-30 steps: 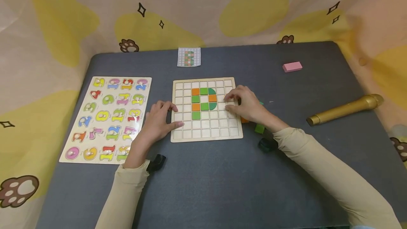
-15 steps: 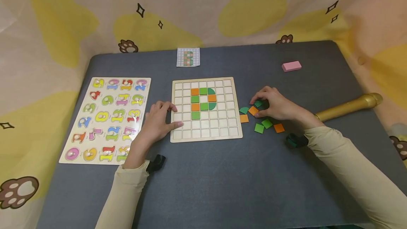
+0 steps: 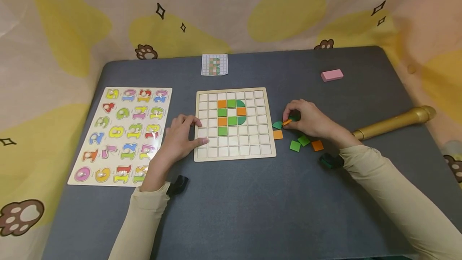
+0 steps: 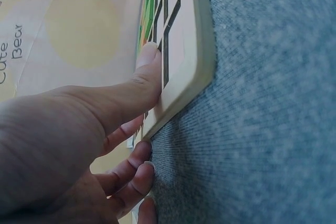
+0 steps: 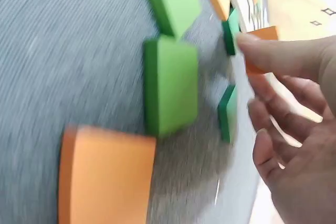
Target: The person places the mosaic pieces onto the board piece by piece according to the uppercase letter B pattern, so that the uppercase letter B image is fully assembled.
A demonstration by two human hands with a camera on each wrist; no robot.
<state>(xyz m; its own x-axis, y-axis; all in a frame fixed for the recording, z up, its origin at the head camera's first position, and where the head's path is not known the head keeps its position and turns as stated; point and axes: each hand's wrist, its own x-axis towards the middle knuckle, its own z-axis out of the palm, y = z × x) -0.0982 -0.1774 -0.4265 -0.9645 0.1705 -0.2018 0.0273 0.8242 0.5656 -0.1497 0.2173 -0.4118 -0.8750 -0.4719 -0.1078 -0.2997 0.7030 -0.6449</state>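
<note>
My left hand (image 3: 179,137) rests at the left edge of a wooden grid board (image 3: 254,139), its thumb (image 4: 131,90) lying on the rim and squares. Green and orange tiles (image 3: 222,121) form a P-like figure on the board. Right of it, my right hand (image 3: 308,119) pinches an orange square tile (image 5: 270,33) between thumb and fingers, tilted up off the table. Around that hand lie a dark green rounded tile (image 3: 277,125), another partly hidden dark green tile (image 5: 228,114), light green square tiles (image 3: 294,146) and orange square tiles (image 3: 317,145).
A number puzzle board (image 3: 119,139) lies at the left. Behind the grid board is a small pattern card (image 3: 214,65). A pink block (image 3: 332,75) sits at the back right, and a gold microphone (image 3: 395,123) lies beyond the right forearm. Patterned cloth borders the table.
My right hand has moved right, from the grid board's right edge to the loose tiles, and has picked up an orange square tile. The left hand has stayed put.
</note>
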